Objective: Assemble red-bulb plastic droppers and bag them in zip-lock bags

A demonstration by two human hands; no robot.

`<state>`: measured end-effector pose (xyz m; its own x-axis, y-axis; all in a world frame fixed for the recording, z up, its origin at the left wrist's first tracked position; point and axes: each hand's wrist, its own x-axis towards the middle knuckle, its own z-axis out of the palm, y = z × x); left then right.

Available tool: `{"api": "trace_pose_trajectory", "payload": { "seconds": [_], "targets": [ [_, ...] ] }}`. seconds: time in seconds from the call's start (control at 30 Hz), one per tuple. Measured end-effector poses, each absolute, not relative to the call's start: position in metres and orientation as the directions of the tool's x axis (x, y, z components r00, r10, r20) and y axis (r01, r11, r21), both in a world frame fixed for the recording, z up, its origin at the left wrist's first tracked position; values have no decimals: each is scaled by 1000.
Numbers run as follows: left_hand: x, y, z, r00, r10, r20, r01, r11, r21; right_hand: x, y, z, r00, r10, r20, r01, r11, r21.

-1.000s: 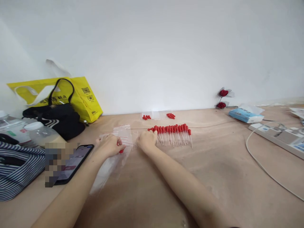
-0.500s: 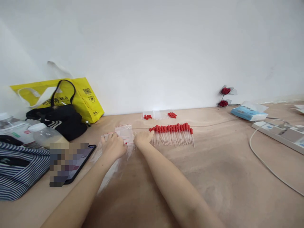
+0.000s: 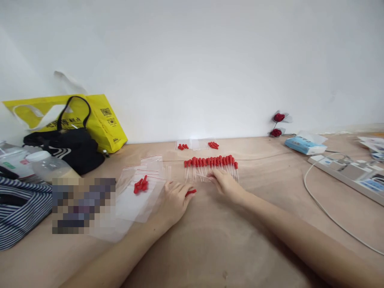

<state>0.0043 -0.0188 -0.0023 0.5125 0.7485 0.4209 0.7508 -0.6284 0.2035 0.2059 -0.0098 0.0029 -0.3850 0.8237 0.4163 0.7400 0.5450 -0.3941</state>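
My left hand (image 3: 176,197) is closed over the wood, with a red rubber dropper bulb (image 3: 191,192) pinched between thumb and fingers. To its right, my right hand (image 3: 225,185) grips a thin clear dropper tube (image 3: 202,176), whose free end points left. Behind that hand lies a row of assembled droppers (image 3: 207,162), red bulbs away from me and clear tubes toward me; the hand covers some tube ends. Loose red bulbs (image 3: 141,186) rest on clear zip bags (image 3: 129,206) left of my left hand. A few bare tubes (image 3: 168,172) lie just beyond it.
Along the wall sit small bags with red bulbs (image 3: 213,145). On the left are a yellow bag (image 3: 112,132), a black bag (image 3: 84,148), a bottle (image 3: 49,166) and a striped bag (image 3: 24,216). Tissues (image 3: 304,145), a power strip (image 3: 351,176) and a cable (image 3: 318,208) are on the right.
My left hand has moved right off the bags with a red bulb, uncovering the loose bulbs. The right hand has moved right from the bare tubes, now with a tube.
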Motion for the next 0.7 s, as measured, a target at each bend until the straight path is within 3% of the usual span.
{"api": "trace_pose_trajectory", "payload": {
  "seconds": [0.07,0.17,0.7],
  "targets": [
    [7,-20,-8,526,730,437,713,-658,243,230,-26,-12,-433,730,529,677,651,-344],
    [9,-20,-9,513,736,443,695,-658,288,243,-42,-26,-470,681,561,657,695,-293],
    [13,-23,-8,514,699,497,627,-702,337,217,-46,-32,-461,667,585,643,706,-297]
  ]
}}
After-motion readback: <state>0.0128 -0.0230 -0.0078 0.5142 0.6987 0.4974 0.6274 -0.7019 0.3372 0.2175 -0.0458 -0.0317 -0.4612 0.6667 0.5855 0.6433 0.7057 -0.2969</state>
